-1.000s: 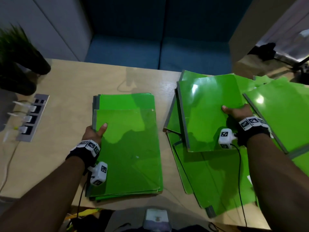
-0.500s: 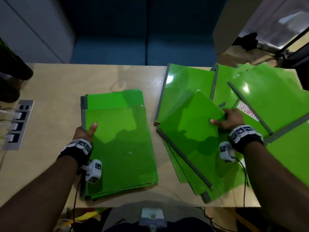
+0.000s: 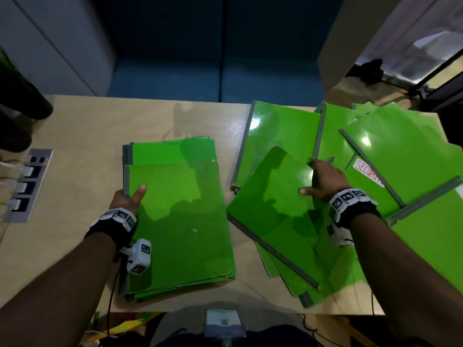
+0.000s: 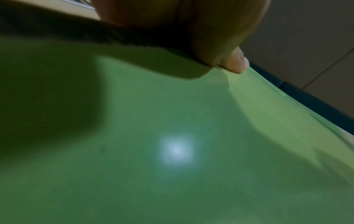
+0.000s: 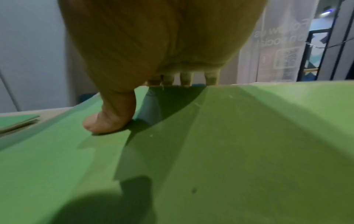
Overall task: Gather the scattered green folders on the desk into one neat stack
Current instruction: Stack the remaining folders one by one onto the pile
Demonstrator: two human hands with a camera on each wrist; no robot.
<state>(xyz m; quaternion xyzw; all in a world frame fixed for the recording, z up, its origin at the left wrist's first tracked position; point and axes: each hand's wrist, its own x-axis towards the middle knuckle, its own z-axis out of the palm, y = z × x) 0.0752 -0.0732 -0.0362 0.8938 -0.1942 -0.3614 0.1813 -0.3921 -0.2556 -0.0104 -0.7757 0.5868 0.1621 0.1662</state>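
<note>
A neat stack of green folders [image 3: 180, 216] lies on the desk's left-centre. My left hand [image 3: 125, 200] grips its left spine edge, thumb [image 4: 235, 63] flat on the top folder [image 4: 172, 151]. To the right, several green folders [image 3: 400, 156] lie scattered and overlapping. My right hand [image 3: 325, 179] holds one tilted folder [image 3: 270, 201] at its far right edge, with the thumb [image 5: 109, 121] on top and fingers curled over the edge. That folder [image 5: 229, 151] lies skewed over the pile, its grey spine toward the lower left.
A folder with a white label [image 3: 368, 171] lies just right of my right hand. A power strip [image 3: 27, 186] with plugs is set into the wooden desk [image 3: 82, 136] at far left, near a dark plant pot [image 3: 15, 108]. A blue sofa [image 3: 220, 78] stands behind the desk.
My right hand has turned its folder from square to skewed and drawn it left and nearer, uncovering the labelled folder. The left hand stays on the stack.
</note>
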